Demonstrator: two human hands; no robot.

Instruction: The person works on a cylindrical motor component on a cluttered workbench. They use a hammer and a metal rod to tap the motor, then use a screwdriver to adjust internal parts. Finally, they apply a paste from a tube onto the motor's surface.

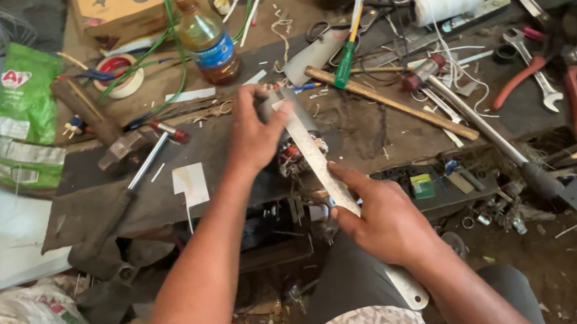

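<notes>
Two hands grip: left hand (253, 133) a wound motor core (294, 150), right hand (383, 220) a flat steel strip (318, 162).

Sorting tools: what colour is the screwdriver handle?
Green, with a yellow shaft end; the screwdriver shows clearly in the head view.

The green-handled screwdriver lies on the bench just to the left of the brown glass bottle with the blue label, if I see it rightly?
Not quite: in the head view the green-handled screwdriver lies on the bench to the right of the brown glass bottle with the blue label, not to its left.
</notes>
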